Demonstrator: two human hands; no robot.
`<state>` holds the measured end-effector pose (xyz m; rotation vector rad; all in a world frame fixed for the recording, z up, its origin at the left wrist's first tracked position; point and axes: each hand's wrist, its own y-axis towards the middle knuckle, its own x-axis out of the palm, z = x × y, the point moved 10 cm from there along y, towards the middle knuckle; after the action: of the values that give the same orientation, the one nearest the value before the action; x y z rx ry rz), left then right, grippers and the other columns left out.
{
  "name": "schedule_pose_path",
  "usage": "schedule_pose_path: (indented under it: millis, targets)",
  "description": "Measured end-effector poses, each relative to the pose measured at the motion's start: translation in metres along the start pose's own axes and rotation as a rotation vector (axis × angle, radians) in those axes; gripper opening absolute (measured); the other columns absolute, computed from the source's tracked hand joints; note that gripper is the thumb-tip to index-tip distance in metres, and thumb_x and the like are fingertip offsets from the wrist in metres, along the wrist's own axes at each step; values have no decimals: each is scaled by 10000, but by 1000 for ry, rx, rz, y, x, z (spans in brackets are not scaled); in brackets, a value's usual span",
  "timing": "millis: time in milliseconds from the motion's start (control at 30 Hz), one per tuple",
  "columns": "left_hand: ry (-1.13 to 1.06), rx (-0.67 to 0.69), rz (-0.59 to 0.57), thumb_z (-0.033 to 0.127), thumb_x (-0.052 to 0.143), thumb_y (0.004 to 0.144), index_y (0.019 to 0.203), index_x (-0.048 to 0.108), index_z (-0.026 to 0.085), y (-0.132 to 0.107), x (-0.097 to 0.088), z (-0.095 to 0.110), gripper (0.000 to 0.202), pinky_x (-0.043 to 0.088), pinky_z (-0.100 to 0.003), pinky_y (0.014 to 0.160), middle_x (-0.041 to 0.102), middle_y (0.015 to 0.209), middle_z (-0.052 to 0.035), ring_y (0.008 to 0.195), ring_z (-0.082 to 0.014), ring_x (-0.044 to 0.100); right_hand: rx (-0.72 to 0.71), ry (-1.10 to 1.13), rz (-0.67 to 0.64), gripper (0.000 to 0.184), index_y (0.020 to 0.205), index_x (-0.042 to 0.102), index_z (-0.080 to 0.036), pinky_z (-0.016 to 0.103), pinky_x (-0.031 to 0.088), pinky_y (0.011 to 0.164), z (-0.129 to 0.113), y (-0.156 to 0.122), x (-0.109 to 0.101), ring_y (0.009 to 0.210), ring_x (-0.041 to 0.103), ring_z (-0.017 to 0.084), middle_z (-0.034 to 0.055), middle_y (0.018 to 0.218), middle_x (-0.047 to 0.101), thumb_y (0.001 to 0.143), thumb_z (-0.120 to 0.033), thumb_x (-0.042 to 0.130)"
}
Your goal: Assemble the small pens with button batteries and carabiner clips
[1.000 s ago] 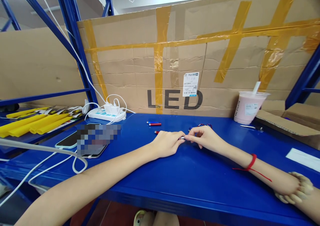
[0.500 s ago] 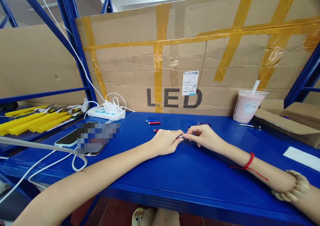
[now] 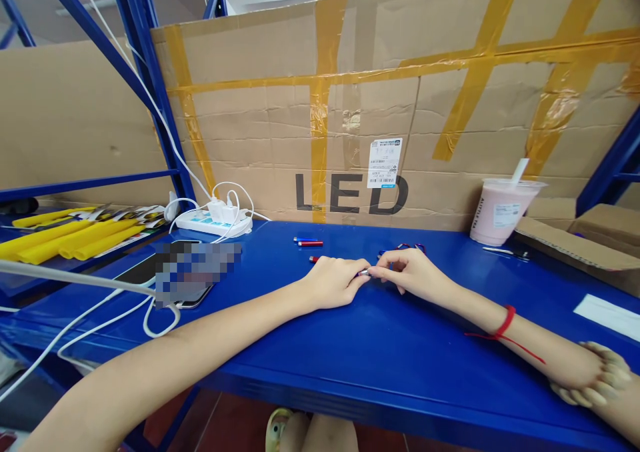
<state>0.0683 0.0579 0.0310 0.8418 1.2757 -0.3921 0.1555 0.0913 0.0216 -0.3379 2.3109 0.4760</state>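
My left hand is closed, palm down, over the middle of the blue table, around a small silver-tipped tube. Only its shiny end shows between the hands. With thumb and forefinger, my right hand pinches that end from the right. A red tube and a blue tube, both with silver ends, lie side by side behind my left hand. Another red tube is partly covered by that hand. Behind my right fingers are several red and blue pieces, mostly hidden.
A pink drink cup with a straw stands back right, with a pen before it. Farther right are an open carton and white paper. Phones, cables and a power strip occupy the left. A large cardboard box backs the table.
The camera view has shifted slightly. Both hands keep the same grip on the small tube, with hardly any visible movement.
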Motion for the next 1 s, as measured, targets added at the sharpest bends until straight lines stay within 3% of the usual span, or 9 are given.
schedule_pose_path:
  millis: [500,767,1000]
  targets:
    - [17,-36,22,309,319,922,1051,537,227,-1,-4,-2,266,457,-257,631,671,967,-3,836,-185,640,-29,-46,47,381,663,618,-182,233,363,445,-7,0,-4,374,471,82,-28,517,558,724,-554,568]
    - [37,-204,97,352,253,934,1063,500,236,-2,-12,-17,301,458,-280,626,677,923,-12,806,-208,645,-309,-132,243,370,934,646,-202,250,423,506,-33,-8,-24,456,478,80,37,783,625,744,-513,584]
    - [21,-160,71,347,259,939,1066,498,244,0,-8,-14,289,455,-264,630,664,977,-12,837,-192,637,-384,-175,270,339,864,694,-213,260,427,517,-41,-11,-29,466,463,76,48,803,620,773,-509,555]
